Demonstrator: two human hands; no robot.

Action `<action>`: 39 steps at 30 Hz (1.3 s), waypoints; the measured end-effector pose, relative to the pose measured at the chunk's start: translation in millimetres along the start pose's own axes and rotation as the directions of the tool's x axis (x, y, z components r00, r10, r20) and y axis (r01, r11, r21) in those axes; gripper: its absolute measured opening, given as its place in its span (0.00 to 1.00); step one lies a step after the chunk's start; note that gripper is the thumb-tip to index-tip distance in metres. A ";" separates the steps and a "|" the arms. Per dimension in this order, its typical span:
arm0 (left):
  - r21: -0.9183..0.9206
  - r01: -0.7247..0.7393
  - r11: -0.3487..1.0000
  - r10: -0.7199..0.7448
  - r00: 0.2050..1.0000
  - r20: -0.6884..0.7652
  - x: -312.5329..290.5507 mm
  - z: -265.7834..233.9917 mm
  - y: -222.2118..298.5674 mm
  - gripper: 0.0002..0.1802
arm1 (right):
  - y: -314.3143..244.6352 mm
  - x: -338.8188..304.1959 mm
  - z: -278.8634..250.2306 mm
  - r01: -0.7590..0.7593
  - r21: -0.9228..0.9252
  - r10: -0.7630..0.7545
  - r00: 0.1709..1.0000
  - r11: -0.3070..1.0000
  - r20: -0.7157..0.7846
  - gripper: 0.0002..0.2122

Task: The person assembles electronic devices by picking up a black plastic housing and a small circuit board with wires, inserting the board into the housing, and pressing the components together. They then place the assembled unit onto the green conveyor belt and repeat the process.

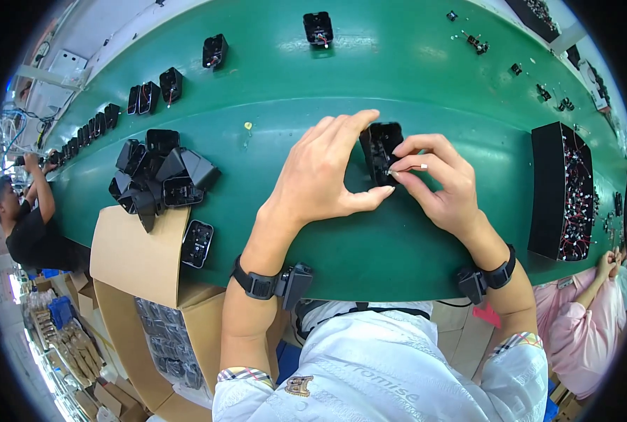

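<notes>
A small black plastic housing [384,144] stands on the green belt [370,77] between my two hands. My left hand [324,172] cups its left side, thumb below and fingers arched over the top. My right hand [436,179] pinches into its open face with thumb and forefinger, on what looks like a small part or wire inside. Both wrists carry black bands with a small box on them.
A pile of black housings [160,176] lies to the left, over an open cardboard box [138,260]. More housings [318,28] ride the belt in a row. A black bin of small wired parts [565,190] stands right. Other people sit at far left and lower right.
</notes>
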State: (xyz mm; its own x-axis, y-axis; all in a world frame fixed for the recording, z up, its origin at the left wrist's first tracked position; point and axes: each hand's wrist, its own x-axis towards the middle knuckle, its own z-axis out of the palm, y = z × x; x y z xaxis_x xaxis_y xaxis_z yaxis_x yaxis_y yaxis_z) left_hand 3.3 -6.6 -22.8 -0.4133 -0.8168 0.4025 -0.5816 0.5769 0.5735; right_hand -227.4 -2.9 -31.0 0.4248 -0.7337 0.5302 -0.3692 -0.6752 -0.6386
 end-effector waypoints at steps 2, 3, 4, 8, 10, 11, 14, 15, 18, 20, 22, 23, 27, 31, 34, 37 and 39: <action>-0.010 -0.073 0.997 0.073 0.996 -0.050 3.3 1.3 -4.6 0.45 | 1.9 2.5 -3.6 0.060 -0.056 -0.060 0.998 0.997 -0.008 0.09; -0.015 -0.072 0.997 0.072 0.996 -0.045 2.3 1.0 -4.0 0.45 | 1.5 0.7 -3.4 0.053 -0.056 -0.054 0.999 0.997 -0.008 0.09; -0.008 -0.055 0.998 0.055 0.998 -0.032 1.0 0.2 -2.7 0.44 | 0.7 -0.9 -2.4 0.041 -0.052 -0.042 0.999 0.998 -0.019 0.09; -0.004 -0.042 0.999 0.042 0.999 -0.019 2.1 1.9 -2.9 0.45 | 0.2 0.5 -3.4 0.047 -0.073 -0.050 0.998 0.996 -0.035 0.09; -0.019 -0.046 0.999 0.045 0.998 -0.047 3.2 5.1 -2.7 0.45 | -0.9 1.8 -7.4 0.057 -0.086 -0.060 0.998 0.995 -0.033 0.09; -0.030 -0.055 0.998 0.052 0.995 -0.080 5.2 6.0 -4.4 0.46 | 0.3 3.6 -7.8 0.072 -0.103 -0.075 0.997 0.992 -0.033 0.08; -0.013 -0.054 0.998 0.053 0.997 -0.052 3.5 6.4 -2.2 0.44 | 9.1 -3.5 -9.6 0.024 0.081 -0.021 0.999 0.996 -0.030 0.07; -0.014 -0.051 0.999 0.050 0.997 -0.052 3.0 5.4 -0.9 0.44 | 9.0 -6.4 -9.2 0.023 0.082 -0.021 0.999 0.996 -0.026 0.07; -0.032 -0.005 0.999 0.004 0.999 -0.038 4.2 4.1 -2.1 0.43 | 11.0 -11.9 -6.3 -0.201 0.443 0.241 0.970 0.874 -0.036 0.07; -0.035 -0.029 0.999 0.028 0.999 -0.044 2.1 4.6 -3.4 0.43 | 9.9 -12.1 -2.7 -0.250 0.471 0.291 0.957 0.846 -0.015 0.10; -0.037 -0.027 0.999 0.025 0.999 -0.043 2.4 4.3 -1.5 0.43 | 1.6 -7.9 -2.0 -0.256 0.427 0.299 0.954 0.867 -0.035 0.09; -0.043 -0.032 0.999 0.030 0.999 -0.040 3.9 4.1 -0.6 0.43 | -1.5 -6.0 -3.2 -0.263 0.377 0.307 0.950 0.888 -0.062 0.09; -0.051 -0.021 0.999 0.018 0.999 -0.046 4.1 4.7 -4.2 0.42 | 3.8 -1.2 -10.9 -0.179 0.125 0.183 0.983 0.976 -0.023 0.06; -0.029 -0.012 1.000 0.011 0.999 -0.031 2.4 7.0 -5.7 0.43 | 0.7 -0.3 -14.6 -0.251 0.099 0.247 0.967 0.963 0.057 0.04; -0.008 -0.028 1.000 0.028 0.998 -0.047 4.2 5.2 -8.8 0.44 | 5.2 2.8 -17.6 -0.256 0.186 0.250 0.967 0.949 0.055 0.05; -0.031 -0.024 0.999 0.023 0.999 -0.031 3.8 5.3 -6.8 0.44 | 7.7 1.2 -28.4 -0.170 0.131 0.162 0.984 0.977 0.071 0.06; -0.060 -0.014 0.998 0.012 1.000 -0.020 4.3 6.1 -6.2 0.44 | 9.1 0.1 -34.2 -0.197 0.073 0.182 0.968 0.978 0.174 0.08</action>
State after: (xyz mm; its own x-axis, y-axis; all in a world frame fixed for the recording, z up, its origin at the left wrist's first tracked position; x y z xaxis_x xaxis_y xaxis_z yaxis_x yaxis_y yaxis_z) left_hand 0.8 -13.7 -28.9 -0.4065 -0.8095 0.4237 -0.5326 0.5867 0.6100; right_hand -259.0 -11.7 -17.6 0.4875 -0.8200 0.2999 -0.3843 -0.5100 -0.7696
